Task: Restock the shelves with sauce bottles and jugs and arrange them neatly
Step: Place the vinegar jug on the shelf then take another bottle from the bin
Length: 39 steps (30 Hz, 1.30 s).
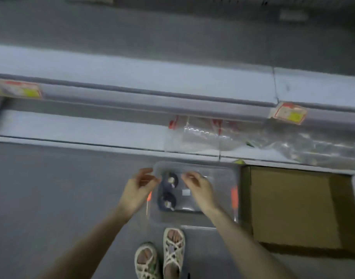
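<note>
Both hands are down at a clear-wrapped pack [218,182] on the grey floor [61,188], just in front of the lowest shelf [92,127], and two dark bottle tops [170,180] show through its left side. The left hand [139,190] curls its fingers round the pack's left corner and the right hand [199,190] pinches the film on top, though blur hides the exact grip. A cardboard box [293,206] sits just to its right

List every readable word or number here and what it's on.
Nothing is legible.
Left red-and-yellow shelf-edge price tag: blurred.
Right red-and-yellow shelf-edge price tag: blurred.
Small white sticker on clear-wrapped bottle pack: too small.
Red print on crumpled clear plastic wrap: blurred.
</note>
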Each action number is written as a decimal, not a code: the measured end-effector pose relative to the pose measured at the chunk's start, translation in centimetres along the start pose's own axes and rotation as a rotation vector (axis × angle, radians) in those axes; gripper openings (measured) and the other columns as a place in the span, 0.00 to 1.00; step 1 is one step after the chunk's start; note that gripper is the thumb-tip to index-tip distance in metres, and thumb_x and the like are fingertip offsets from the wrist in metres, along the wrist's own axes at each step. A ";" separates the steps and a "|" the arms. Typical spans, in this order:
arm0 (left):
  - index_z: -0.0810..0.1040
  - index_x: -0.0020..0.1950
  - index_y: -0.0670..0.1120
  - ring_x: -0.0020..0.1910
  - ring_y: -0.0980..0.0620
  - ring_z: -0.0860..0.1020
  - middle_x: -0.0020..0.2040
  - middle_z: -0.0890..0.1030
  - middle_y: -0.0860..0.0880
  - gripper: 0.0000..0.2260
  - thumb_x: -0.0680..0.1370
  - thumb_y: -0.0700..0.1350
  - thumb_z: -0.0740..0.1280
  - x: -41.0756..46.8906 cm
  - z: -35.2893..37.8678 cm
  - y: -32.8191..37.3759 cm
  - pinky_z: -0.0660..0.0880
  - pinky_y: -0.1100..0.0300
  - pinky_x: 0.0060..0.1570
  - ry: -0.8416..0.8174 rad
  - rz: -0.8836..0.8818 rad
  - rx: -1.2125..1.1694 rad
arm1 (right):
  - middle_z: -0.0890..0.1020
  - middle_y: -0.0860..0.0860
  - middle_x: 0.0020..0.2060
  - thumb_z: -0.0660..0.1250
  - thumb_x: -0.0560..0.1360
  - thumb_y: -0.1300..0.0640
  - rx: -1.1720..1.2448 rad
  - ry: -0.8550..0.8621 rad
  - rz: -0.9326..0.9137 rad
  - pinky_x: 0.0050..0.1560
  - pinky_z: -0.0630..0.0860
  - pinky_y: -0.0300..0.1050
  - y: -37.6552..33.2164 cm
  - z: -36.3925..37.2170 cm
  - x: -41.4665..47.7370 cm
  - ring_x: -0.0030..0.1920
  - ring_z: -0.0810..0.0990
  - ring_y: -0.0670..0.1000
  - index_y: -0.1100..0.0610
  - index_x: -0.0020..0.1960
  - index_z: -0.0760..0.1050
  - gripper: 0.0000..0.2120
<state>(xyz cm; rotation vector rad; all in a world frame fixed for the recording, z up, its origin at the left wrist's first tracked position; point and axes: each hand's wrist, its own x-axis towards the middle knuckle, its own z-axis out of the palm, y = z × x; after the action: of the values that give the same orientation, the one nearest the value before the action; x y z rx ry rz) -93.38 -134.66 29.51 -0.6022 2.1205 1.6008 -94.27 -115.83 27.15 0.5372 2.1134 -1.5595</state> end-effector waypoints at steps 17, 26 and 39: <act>0.75 0.60 0.45 0.42 0.57 0.78 0.43 0.79 0.50 0.13 0.77 0.44 0.69 10.9 7.3 -22.1 0.73 0.66 0.41 0.033 -0.220 -0.092 | 0.79 0.51 0.45 0.65 0.78 0.48 -0.064 -0.011 0.238 0.45 0.68 0.41 22.5 9.8 13.3 0.48 0.76 0.51 0.58 0.50 0.77 0.13; 0.74 0.60 0.46 0.41 0.60 0.79 0.44 0.79 0.50 0.12 0.77 0.43 0.68 12.1 7.1 -23.3 0.74 0.74 0.36 0.014 -0.203 -0.129 | 0.78 0.52 0.52 0.58 0.80 0.41 -0.040 -0.051 0.246 0.50 0.68 0.43 23.8 11.6 14.7 0.51 0.75 0.50 0.58 0.55 0.76 0.20; 0.75 0.62 0.43 0.41 0.56 0.78 0.44 0.79 0.49 0.15 0.77 0.44 0.69 6.0 4.3 -13.2 0.74 0.70 0.36 -0.053 -0.107 -0.033 | 0.80 0.54 0.42 0.59 0.79 0.41 -0.159 0.006 0.107 0.38 0.70 0.38 12.5 4.0 7.5 0.43 0.77 0.52 0.61 0.47 0.78 0.23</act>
<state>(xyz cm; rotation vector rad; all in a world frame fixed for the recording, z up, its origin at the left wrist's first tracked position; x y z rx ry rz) -90.51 -134.27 14.64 -0.6647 1.9929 1.5779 -92.90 -115.86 12.06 0.5895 2.1528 -1.3208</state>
